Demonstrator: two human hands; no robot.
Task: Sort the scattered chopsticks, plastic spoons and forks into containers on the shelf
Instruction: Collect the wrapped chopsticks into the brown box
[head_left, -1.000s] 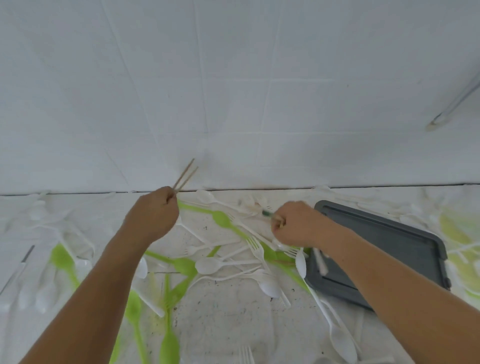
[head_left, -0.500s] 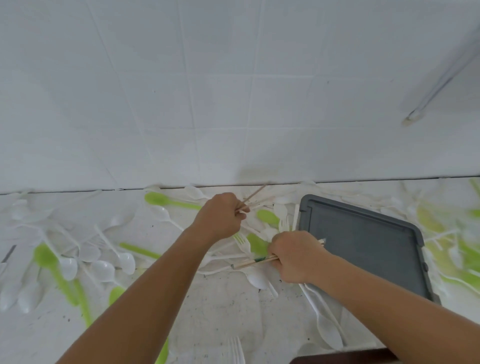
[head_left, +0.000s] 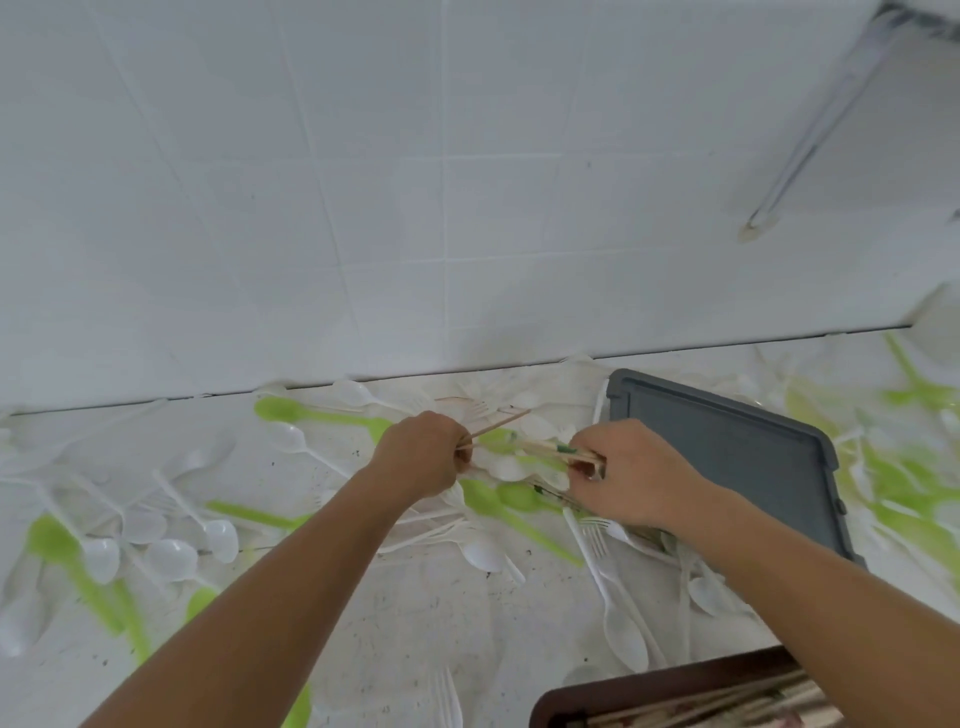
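Left hand: The left hand (head_left: 421, 460) is in the middle of the frame. Its fingers (head_left: 453, 461) are curled tight round the left chopsticks (head_left: 501, 422), which poke up and to the right.
Right hand: The right hand (head_left: 636, 475) is just right of the middle. It is curled round the right chopsticks (head_left: 545, 450), which have green marks and point left.
What has changed: A second ago the two hands were well apart, and the right hand was picking sticks out of the pile. Now the hands are near each other, and the two bunches of sticks almost meet between them.
New in view: A brown box (head_left: 566, 699) now shows at the bottom right of the frame. It already has chopsticks in it.
What it means: I think the person is putting both bunches into one hand, and the brown box looks like the place for them.
Still to sort: Lots is left on the desk (head_left: 415, 613). There is a green spoon (head_left: 291, 410) at the upper left of the pile, a white spoon (head_left: 221, 538) at the left, and a fork (head_left: 592, 535) under the right wrist.
Nearby: A grey tray (head_left: 727, 457) lies flat on the right, just behind the right hand.
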